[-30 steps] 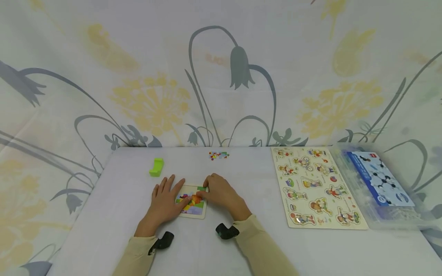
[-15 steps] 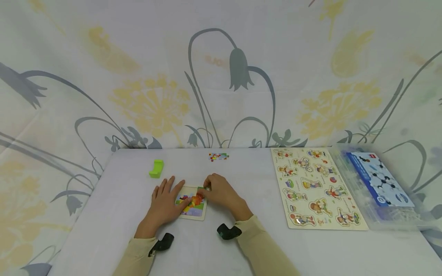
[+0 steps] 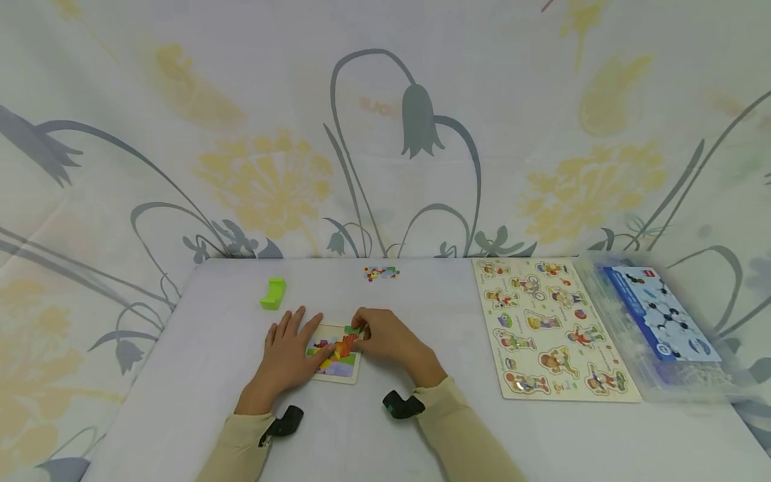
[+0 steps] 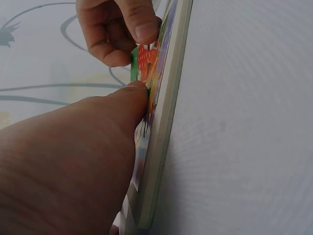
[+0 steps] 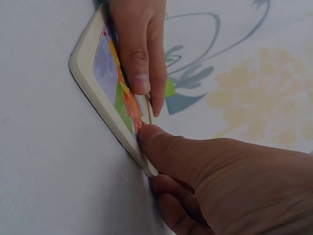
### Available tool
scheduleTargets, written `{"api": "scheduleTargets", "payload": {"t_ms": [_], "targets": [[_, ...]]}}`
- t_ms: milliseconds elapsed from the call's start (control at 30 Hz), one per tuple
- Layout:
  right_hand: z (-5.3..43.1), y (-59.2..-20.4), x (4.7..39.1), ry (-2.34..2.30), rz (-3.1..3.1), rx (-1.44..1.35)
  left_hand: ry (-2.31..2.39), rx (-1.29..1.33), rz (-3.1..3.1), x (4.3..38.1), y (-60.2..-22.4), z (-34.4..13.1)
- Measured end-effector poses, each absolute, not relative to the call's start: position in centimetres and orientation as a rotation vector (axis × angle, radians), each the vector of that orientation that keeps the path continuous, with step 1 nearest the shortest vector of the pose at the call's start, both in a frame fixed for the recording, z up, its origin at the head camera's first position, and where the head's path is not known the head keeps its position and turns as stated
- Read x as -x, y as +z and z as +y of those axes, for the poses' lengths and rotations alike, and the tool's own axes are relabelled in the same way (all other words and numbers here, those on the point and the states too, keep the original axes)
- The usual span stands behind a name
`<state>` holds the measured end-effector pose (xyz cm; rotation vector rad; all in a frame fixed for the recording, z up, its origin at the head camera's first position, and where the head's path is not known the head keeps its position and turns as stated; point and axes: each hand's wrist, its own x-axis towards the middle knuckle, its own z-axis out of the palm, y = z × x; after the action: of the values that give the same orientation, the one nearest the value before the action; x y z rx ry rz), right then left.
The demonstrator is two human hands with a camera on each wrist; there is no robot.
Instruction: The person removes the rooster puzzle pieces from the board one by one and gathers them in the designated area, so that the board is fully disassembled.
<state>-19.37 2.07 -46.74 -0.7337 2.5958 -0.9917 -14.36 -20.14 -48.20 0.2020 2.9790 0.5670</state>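
A small framed jigsaw puzzle (image 3: 337,380) with a colourful picture lies on the white table. My left hand (image 3: 288,353) rests on its left side with the fingers spread, and the thumb presses on the picture. At the upper right corner, my right hand (image 3: 388,340) pinches a jigsaw piece (image 4: 143,58) between thumb and fingers. This piece is red with pale dots and has a green edge. In the left wrist view it stands tilted up from the picture, close to the left thumb. The fingers hide part of it.
A bright green bracket-shaped block (image 3: 274,294) sits at the back left. Several joined jigsaw pieces (image 3: 382,273) lie at the far edge. To the right are a large wooden figure puzzle board (image 3: 548,328) and a clear plastic box (image 3: 680,381) with a blue molecule-print booklet (image 3: 665,314).
My right hand has shifted slightly to the right, and its fingers have changed position at the puzzle's upper right corner. The left hand has stayed in place.
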Motion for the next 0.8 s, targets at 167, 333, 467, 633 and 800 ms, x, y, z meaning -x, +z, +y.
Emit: {"api": "scheduleTargets", "payload": {"t_ms": [167,333,467,633,800], "targets": [[1.8,-46.3,18.9,-0.877,2.666,0.781,0.573,-0.197,2.975,14.4,-48.2,-20.2],[1.5,-45.9,18.4,-0.726,2.775,0.839,0.590,-0.201,2.970,14.4,-48.2,-20.1],[1.4,-46.0,18.2,-0.641,2.831,0.845,0.591,-0.196,2.968,14.4,-48.1,-20.1],[1.4,-46.1,18.2,-0.583,2.844,0.784,0.591,-0.198,2.968,14.4,-47.9,-19.9],[1.5,-46.1,18.2,-0.585,2.845,0.795,0.578,-0.195,2.972,14.3,-47.9,-20.0]]}}
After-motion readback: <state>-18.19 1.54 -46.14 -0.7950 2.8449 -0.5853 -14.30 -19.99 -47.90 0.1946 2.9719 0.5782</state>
